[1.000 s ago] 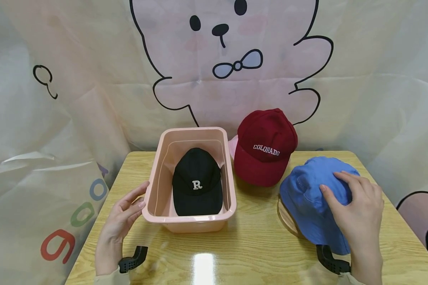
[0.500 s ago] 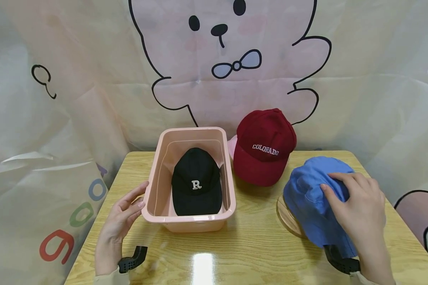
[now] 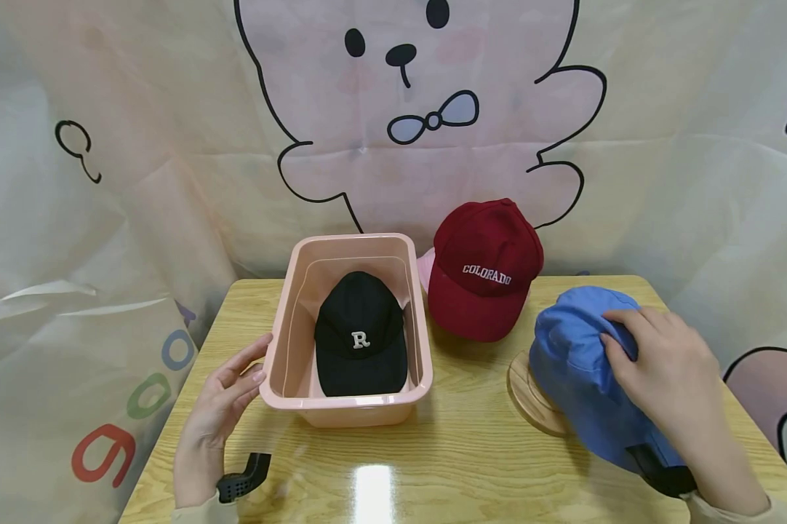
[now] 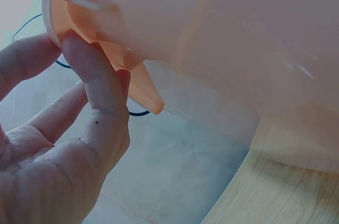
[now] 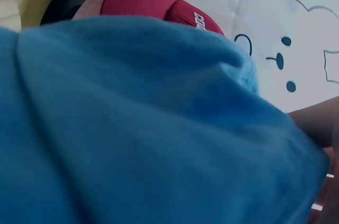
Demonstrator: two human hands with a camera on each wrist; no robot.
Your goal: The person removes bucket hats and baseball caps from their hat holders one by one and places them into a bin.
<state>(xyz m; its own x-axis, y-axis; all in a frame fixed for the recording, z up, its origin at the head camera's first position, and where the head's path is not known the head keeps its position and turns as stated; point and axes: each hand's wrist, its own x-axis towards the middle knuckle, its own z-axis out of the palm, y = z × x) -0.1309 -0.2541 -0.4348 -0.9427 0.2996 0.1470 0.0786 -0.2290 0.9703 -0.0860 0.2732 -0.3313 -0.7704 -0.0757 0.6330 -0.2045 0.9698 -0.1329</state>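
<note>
- The right hand (image 3: 668, 364) is pinching the crown of a soft blue fabric hat (image 3: 583, 364), its thumb and fingers gathering the cloth into creases.
- The blue hat is hanging at the right of the pale wood-grain table (image 3: 472, 451), partly overlapping a round, flat wooden disc (image 3: 531, 397); whether the two are touching is not clear from these views.
- The left hand (image 3: 217, 400) is pinching the left side of the rim of a pink plastic bin (image 3: 348, 401), thumb and fingertips meeting at the edge.
- Inside the bin, a black fabric cap with a white "R" (image 3: 362, 327) is lying with its brim toward the person.
- A dark red cap lettered "COLORADO" (image 3: 488, 269) is sitting just right of the bin, between it and the blue hat, partly hiding a pale pink thing (image 3: 426, 266).
- The step in hand seems to be taking the blue hat up by its crown while steadying the bin.
- Judging from this, the next move is calling for a firm pinch on the limp cloth, enough height for the brim to clear the disc, and a path avoiding the red cap.
</note>
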